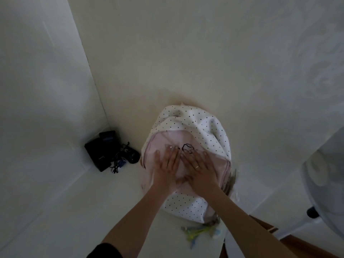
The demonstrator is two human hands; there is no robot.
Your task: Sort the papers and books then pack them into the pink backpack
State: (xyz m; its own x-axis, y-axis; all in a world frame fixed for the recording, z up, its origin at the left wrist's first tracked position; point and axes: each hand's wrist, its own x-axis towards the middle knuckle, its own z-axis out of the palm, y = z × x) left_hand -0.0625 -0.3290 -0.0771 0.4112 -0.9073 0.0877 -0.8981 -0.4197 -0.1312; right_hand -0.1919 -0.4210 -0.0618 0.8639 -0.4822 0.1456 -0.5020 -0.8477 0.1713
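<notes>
Against the far wall: backpack (pixel 186 157) stands on the white surface (pixel 74 211), closed as far as can be seen.
Risk: pressing hard may tip it or crease papers inside; none are visible.
Left hand (pixel 165 166): flat on the pink front, fingers straight, gripping nothing.
Right hand (pixel 199 169): flat beside it, thumbs nearly touching, fingers spread, gripping nothing.

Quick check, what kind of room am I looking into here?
Probably a room at home, in a corner: plain pale walls, a white standing fan at right, and a black box with tangled cables beside the pink backpack under both hands.
</notes>
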